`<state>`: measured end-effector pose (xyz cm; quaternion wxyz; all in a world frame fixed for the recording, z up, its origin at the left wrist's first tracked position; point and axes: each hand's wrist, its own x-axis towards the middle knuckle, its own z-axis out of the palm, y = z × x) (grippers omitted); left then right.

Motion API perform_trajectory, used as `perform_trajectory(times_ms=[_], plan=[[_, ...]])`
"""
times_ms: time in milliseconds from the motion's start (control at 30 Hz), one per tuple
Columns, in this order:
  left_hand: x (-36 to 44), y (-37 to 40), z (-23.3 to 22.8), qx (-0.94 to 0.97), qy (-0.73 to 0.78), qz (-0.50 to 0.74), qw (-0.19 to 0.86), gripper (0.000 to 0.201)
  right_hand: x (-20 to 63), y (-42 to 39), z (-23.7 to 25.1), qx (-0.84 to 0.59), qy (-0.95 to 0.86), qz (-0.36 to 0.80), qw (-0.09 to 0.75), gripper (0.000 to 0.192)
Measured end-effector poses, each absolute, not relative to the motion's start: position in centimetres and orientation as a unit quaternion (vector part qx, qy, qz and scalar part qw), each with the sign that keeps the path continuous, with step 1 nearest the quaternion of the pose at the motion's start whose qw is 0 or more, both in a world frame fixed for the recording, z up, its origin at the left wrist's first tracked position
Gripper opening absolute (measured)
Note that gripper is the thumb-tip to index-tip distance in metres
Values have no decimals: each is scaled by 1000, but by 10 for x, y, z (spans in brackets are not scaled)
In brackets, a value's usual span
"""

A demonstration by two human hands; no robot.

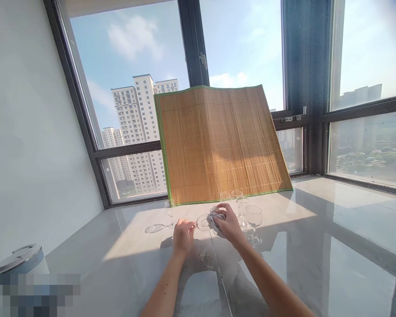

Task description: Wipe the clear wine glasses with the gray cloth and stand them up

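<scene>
My left hand (184, 237) grips a wine glass (203, 222) by its stem end, with the glass tilted on its side and its bowl toward the right. A bunched grey-white cloth (215, 219) is in my right hand (230, 222), pressed at the mouth of that bowl. Just right of my right hand stands an upright wine glass (254, 216), with several more, such as the glass (242, 205), clustered behind it. Another upright glass (169, 208) stands alone beyond my left hand, casting a shadow to its left.
A bamboo mat (218, 141) with green edging leans against the window frame (193, 44) behind the glasses. The glossy tiled ledge (132, 264) has sunlit patches. At the lower left is a lidded container (20, 259), partly blurred out. A white wall (29, 132) bounds the left side.
</scene>
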<state>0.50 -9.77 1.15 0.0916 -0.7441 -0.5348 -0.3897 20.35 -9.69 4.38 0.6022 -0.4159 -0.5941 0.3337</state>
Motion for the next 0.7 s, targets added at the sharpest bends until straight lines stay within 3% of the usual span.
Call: perform_trajectory(times_ms=[200, 367, 600, 700], plan=[[5, -96, 9, -739, -537, -397, 94, 26, 203, -101, 44, -424, -650, 192, 601, 66], [4, -97, 10, -739, -536, -396, 95, 27, 205, -98, 39, -420, -696, 184, 553, 62], [5, -100, 12, -732, -545, -396, 105, 26, 204, -95, 37, -432, -687, 136, 568, 59], [3, -99, 11, -730, -548, -394, 109, 26, 205, -96, 38, -419, -700, 169, 553, 62]])
